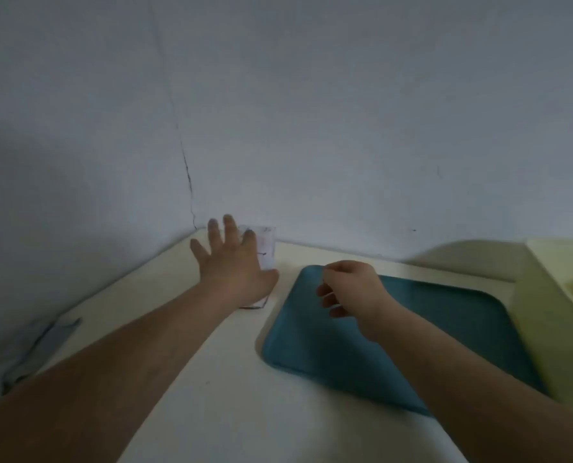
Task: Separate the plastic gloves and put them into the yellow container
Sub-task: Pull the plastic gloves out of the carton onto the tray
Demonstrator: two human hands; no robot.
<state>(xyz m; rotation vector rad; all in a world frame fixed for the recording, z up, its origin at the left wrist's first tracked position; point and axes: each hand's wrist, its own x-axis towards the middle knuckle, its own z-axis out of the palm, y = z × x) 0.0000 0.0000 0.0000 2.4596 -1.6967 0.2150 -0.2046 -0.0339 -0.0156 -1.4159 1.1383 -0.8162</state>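
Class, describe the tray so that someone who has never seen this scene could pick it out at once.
Start at the cream table against the grey-blue wall. On its right part lies the tray, flat with rounded corners, partly beneath the right hand. It alone is dark teal: the container on its right is pale yellow, the packet on its left clear.

Both bare: left hand (233,267), right hand (353,289); forearms (118,359) unsleeved.
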